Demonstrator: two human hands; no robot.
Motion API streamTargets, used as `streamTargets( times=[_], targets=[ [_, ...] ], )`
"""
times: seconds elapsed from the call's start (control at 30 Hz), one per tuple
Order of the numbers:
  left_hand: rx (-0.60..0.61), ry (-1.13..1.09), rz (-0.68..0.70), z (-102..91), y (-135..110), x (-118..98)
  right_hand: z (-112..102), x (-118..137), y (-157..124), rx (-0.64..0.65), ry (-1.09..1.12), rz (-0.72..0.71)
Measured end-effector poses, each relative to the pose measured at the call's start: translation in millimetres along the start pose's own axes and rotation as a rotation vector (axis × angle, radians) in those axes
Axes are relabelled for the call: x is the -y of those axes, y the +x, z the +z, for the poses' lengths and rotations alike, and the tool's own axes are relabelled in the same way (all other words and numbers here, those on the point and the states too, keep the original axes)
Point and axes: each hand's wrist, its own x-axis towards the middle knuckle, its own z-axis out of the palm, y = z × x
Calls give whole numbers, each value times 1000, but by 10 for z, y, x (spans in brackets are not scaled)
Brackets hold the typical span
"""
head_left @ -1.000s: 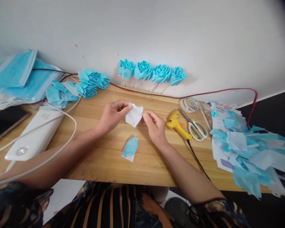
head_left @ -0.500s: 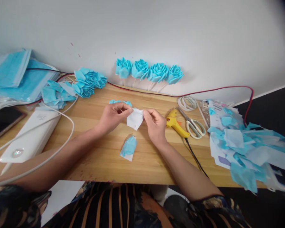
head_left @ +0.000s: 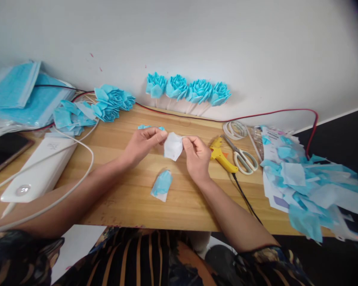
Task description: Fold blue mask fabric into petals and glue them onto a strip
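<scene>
In front of me, above the table's middle, a small white piece of non-woven fabric (head_left: 173, 146) hangs between my hands. My right hand (head_left: 196, 155) pinches its upper right corner between thumb and fingers. Closed in a pinch, my left hand (head_left: 145, 143) is at the upper left edge of the same piece. Below, a blue-and-white fabric petal (head_left: 162, 185) lies flat on the wood. Some blue fabric (head_left: 149, 127) shows partly behind my left hand. To the right of my right hand lie a yellow hot glue gun (head_left: 223, 158) and scissors (head_left: 243, 157).
Several blue fabric flowers (head_left: 177, 87) on sticks lean on the wall; more flowers (head_left: 110, 102) lie left. Blue face masks (head_left: 12, 89), a white power strip (head_left: 38, 171), a phone (head_left: 6, 153) and cables are at left. Fabric scraps (head_left: 310, 178) and a tape roll (head_left: 235, 130) are at right.
The white fabric piece has shifted slightly right and turned, with its top edge now less straight. My right hand has moved a little right; my left hand stays almost where it was.
</scene>
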Motion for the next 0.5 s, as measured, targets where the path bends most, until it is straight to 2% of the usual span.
streamTargets(
  times=[0.17,0.37,0.5],
  targets=[
    [-8,20,40,-36,8,-47,-5,-16,-3,27,-26,-23],
    [-33,58,23,-60,26,-64,-10,-28,-24,73,-50,-22],
    [-6,83,19,-77,32,-69,-19,-31,-36,100,-82,-52]
  ],
)
